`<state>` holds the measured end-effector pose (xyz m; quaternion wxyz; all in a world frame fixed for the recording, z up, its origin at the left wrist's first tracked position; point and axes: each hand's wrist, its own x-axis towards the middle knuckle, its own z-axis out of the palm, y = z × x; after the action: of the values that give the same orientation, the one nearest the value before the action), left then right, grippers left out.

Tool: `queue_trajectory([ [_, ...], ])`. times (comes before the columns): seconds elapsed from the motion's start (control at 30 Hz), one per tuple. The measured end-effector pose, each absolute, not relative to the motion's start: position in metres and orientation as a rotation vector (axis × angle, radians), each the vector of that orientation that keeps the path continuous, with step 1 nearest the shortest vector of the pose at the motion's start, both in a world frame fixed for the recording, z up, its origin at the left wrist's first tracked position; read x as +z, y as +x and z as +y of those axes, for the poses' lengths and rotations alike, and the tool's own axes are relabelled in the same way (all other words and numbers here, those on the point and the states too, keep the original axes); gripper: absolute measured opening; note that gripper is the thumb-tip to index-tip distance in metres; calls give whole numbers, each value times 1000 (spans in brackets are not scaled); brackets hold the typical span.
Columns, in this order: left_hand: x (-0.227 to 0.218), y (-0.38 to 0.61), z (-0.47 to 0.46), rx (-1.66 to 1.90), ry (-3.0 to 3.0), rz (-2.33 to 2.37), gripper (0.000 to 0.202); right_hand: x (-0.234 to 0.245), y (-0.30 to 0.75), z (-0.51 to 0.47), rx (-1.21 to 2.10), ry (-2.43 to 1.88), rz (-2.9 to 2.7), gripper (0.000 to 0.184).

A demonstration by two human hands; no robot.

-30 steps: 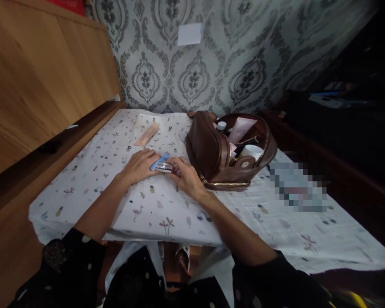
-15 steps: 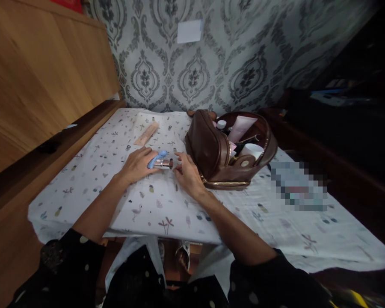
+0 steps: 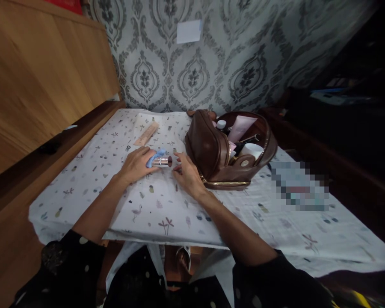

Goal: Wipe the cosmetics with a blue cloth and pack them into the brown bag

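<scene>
My left hand (image 3: 137, 164) is closed around a small shiny silver-pink cylinder (image 3: 165, 161), perhaps a cosmetic tube, with a blue cloth (image 3: 153, 158) bunched about its near end. The cylinder lies level, its round end facing right. Just right of that end is my right hand (image 3: 188, 174), fingers apart and bent, a small gap between them and the cylinder. Beside it stands an unzipped brown toiletry bag (image 3: 207, 149). Inside the bag are a pink tube (image 3: 242, 128), a white-capped bottle (image 3: 221, 124) and a white round item (image 3: 253, 150).
A peach-coloured flat tube (image 3: 146, 134) lies on the printed white tablecloth (image 3: 167, 201) beyond my left hand. On the right is a blurred-out object (image 3: 300, 186). A wooden cabinet (image 3: 51, 64) borders the left, and a patterned wall (image 3: 167, 64) closes off the back.
The cylinder and blue cloth have shifted very slightly left in my left hand, its round end turning a little toward me. My right hand is nearly still.
</scene>
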<state>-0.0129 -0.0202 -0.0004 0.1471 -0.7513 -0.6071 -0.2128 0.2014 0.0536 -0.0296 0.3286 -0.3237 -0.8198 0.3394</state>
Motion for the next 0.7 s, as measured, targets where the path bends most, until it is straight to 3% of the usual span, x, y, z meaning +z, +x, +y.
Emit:
queue_trajectory([
  [0.17, 4, -8, -22, -962, -2154, -1788, 40, -28, 200, 52, 917, -776, -2161, 40],
  [0.37, 4, 12, -27, -1904, -2131, -1910, 51, -18, 199, 44, 1195, -530, -2095, 46],
  [0.53, 2, 27, -27, -1948, -2223, -1976, 57, -15, 196, 41, 1590, -428, -1999, 47],
  [0.7, 10, 30, -30, -1940, -2231, -2003, 45, -7, 197, 35, 1636, -513, -1928, 39],
])
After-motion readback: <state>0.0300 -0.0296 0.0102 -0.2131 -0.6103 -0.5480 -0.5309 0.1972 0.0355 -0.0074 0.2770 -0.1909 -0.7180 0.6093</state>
